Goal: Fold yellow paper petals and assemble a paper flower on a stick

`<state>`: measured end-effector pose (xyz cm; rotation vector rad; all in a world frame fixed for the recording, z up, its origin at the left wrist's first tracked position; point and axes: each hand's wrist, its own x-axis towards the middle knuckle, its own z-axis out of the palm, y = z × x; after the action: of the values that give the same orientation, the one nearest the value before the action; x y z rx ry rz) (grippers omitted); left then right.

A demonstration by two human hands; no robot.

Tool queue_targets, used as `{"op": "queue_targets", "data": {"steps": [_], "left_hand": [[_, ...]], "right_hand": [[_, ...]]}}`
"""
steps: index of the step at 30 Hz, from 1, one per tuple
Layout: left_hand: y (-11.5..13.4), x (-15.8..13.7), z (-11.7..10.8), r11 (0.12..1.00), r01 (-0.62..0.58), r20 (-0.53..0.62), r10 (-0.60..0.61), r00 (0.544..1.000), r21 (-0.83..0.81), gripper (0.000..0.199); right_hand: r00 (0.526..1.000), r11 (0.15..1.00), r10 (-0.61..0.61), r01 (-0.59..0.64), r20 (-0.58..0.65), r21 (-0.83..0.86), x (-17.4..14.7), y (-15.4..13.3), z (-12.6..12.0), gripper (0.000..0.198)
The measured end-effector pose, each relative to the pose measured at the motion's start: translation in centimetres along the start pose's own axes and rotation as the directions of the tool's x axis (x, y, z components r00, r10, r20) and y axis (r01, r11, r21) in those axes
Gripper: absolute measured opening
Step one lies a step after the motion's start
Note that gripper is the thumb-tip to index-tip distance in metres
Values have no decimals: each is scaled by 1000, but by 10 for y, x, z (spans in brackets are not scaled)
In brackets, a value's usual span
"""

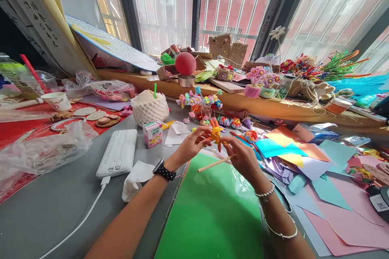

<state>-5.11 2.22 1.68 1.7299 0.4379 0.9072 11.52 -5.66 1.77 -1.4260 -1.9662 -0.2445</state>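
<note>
Above the far end of a green sheet [209, 210], both my hands meet at an orange and yellow folded paper flower [216, 131]. My left hand [196, 141], with a black watch at its wrist, pinches the flower's left side. On the other side, my right hand [241, 156] has its fingertips closed at the flower's edge. A thin wooden stick [216, 163] also sits in my right hand, pointing left and slightly down. Just behind the hands lie several small multicoloured paper balls [235, 122] and a bunch of colourful flowers [199, 103].
Coloured paper sheets [331, 198] spread over the right side. To the left are a white power bank [118, 153] with a cable, a pink drink carton [152, 134], a wrapped coconut [150, 107] and crumpled tissue [136, 178]. A cluttered wooden ledge [170, 85] runs along the window.
</note>
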Motion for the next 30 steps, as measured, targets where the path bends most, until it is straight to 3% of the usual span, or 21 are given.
{"op": "queue_targets", "data": {"steps": [8, 12, 21, 27, 30], "left_hand": [[4, 0, 3, 986, 39, 45, -33, 998, -161, 31], [4, 0, 6, 960, 113, 23, -111, 994, -257, 44], [0, -1, 14, 964, 168, -36, -179, 983, -209, 46], [-3, -1, 21, 926, 194, -61, -225, 973, -325, 52], [-2, -1, 22, 941, 174, -95, -209, 973, -290, 49]], "right_hand": [[996, 994, -1, -10, 92, 113, 1, 3, -6, 18], [999, 991, -5, -1, 41, 132, 2, 1, -3, 15], [989, 995, 29, -15, -143, 99, 0, -1, 8, 8], [987, 985, 41, -15, -155, 170, 0, -2, 10, 8], [982, 967, 85, -41, -166, 253, 1, -2, 9, 6]]}}
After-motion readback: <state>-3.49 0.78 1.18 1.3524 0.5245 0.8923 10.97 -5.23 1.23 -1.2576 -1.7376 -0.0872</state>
